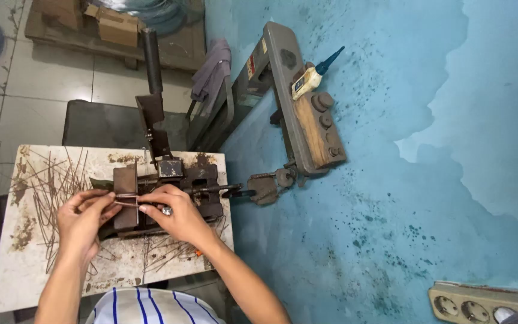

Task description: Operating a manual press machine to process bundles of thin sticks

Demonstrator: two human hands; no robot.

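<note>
Glue bottle (310, 78) on shelf, cardboard box (117, 25), socket strip (481, 303).

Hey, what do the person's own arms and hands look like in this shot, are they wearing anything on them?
Both arms are bare up to the bottom edge of the picture, with no sleeves showing. The left hand and right hand have no gloves, and no rings, watch or bands can be made out. Below them shows a white shirt with blue stripes.
</note>
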